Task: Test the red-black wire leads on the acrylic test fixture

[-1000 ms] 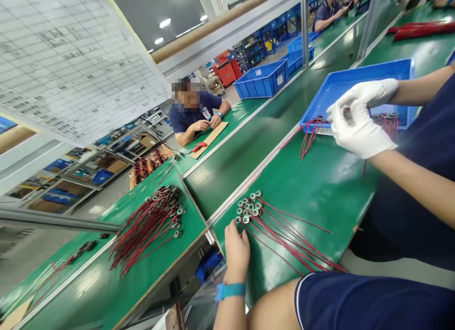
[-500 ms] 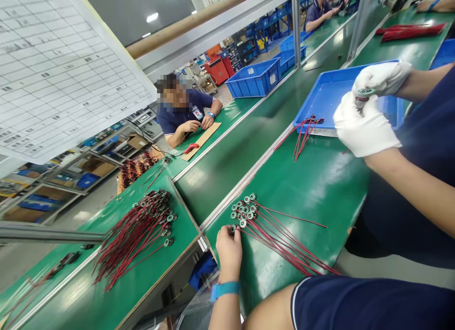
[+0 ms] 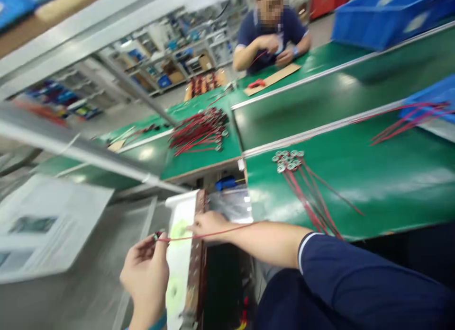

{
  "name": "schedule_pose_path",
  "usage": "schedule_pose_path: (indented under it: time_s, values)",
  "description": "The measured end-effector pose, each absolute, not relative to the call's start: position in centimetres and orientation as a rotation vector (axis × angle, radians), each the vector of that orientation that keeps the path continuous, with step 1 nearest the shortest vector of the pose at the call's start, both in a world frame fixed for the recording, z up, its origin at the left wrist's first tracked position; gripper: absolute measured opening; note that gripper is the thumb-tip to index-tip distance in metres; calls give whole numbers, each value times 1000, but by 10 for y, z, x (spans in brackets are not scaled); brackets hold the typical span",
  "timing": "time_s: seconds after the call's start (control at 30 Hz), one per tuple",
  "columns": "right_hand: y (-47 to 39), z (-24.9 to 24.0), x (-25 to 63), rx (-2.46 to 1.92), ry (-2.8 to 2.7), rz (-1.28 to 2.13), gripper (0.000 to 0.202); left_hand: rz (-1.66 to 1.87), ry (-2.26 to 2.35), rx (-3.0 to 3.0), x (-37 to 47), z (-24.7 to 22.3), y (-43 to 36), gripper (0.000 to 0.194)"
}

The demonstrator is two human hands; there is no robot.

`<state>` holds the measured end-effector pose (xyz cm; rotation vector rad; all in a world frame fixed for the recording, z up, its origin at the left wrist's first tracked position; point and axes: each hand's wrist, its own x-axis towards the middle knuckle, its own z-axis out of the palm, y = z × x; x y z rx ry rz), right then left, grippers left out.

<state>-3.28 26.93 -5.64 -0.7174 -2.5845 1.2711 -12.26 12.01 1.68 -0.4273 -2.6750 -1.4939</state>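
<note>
My left hand (image 3: pixel 147 273), a blue band at its wrist, pinches a small dark part (image 3: pixel 157 236) between thumb and fingers. From that part a thin red wire (image 3: pixel 220 232) trails right, across my right forearm. My right hand (image 3: pixel 211 223) reaches to a white block (image 3: pixel 179 259) with a brown side, its blurred fingers stretched toward the upper of two pale green round pads (image 3: pixel 179 229). I cannot tell whether the fingertips press on it. On the green table lies a cluster of small ring-shaped parts (image 3: pixel 288 160) with red wires.
A larger heap of red-wired parts (image 3: pixel 204 129) lies on the table beyond. At the right edge a blue tray (image 3: pixel 435 95) has red wires over its rim. A grey metal bar (image 3: pixel 106 152) slants across the left. Opposite, a co-worker (image 3: pixel 272 36) handles a red wire.
The view has swung left and down, bringing the white block into sight. My left hand has left the ring-part cluster and now holds one wired part. My right hand has come into view.
</note>
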Motion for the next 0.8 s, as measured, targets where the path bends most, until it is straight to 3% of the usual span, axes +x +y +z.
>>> schedule_pose_path:
  time_s: [0.27,0.53,0.8]
  values:
    - [247,-87,-61,-545,-2501,1388,59,-949,-3062,-128,-167,-77,-38,56]
    - [244,-90,-62,-536,-2496,1333,57,-637,-3316,-265,-169,-117,-52,39]
    - [246,-90,-63,-563,-2511,1377,51,-382,-3371,-397,-166,-118,-53,32]
